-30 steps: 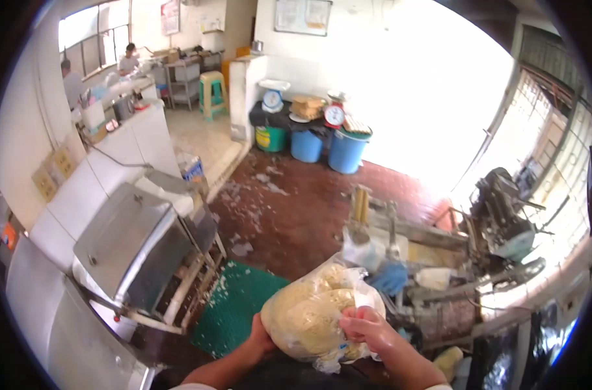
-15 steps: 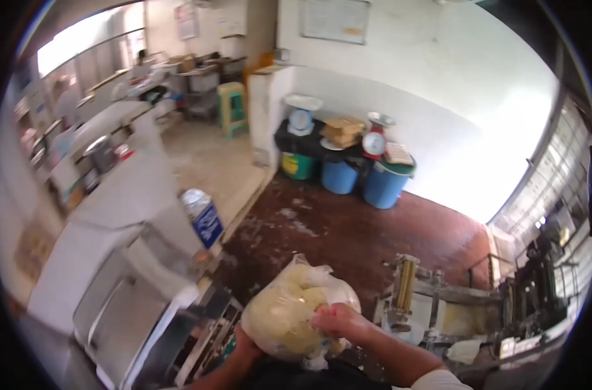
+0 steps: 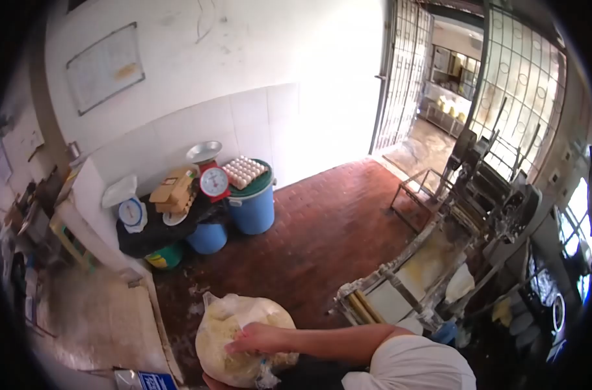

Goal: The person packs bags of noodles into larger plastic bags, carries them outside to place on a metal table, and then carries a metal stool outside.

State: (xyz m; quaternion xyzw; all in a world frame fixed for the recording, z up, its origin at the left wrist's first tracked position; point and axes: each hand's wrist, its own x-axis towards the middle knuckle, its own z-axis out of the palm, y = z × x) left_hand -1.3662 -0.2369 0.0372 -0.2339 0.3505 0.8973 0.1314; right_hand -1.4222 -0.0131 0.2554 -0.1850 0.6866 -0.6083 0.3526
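A clear plastic bag (image 3: 221, 325) bulging with a pale yellow, doughy-looking mass is held low in front of my body. My right hand (image 3: 260, 339) lies on its upper side, fingers curled closed against the plastic. From below, my left hand (image 3: 215, 382) supports the bag's near left side; only a small part of it shows, the rest being hidden by the bag and the view's edge. A twisted end of the plastic (image 3: 267, 377) hangs on the near right side.
Ahead stand a blue bucket (image 3: 254, 211) with an egg tray (image 3: 244, 171), a red scale (image 3: 213, 182), a cardboard box (image 3: 174, 188) and a blue-and-white scale (image 3: 132, 214). A roller machine (image 3: 413, 273) occupies the right, with a barred gate (image 3: 403, 78) behind it.
My view has swung right, bringing the doorway and more of the machine into sight. The bag has stayed in my hands, and the steel cabinet on the left has left the view.
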